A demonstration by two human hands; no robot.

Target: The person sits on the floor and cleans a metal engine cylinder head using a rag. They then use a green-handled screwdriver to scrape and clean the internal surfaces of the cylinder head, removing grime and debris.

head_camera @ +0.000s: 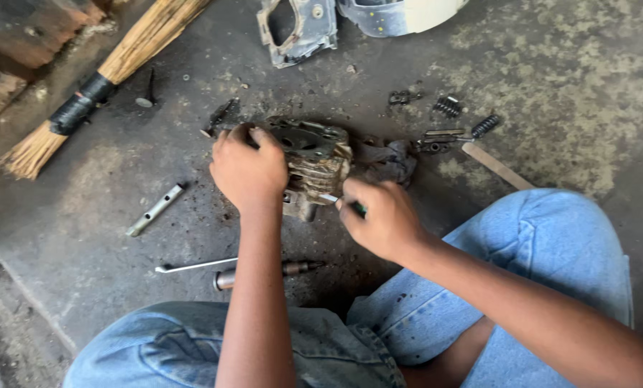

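Note:
A dirty metal engine cylinder head with cooling fins lies on the concrete floor in front of me. My left hand grips its left side and holds it steady. My right hand is closed around a small tool with a green handle; its thin metal tip touches the lower right edge of the part. A grimy grey rag lies bunched against the part's right side.
A straw broom lies at the upper left. A metal tube spanner, a thin bent rod and a socket tool lie near my knees. Springs and small parts sit right of the rag; a metal cover lies at the top.

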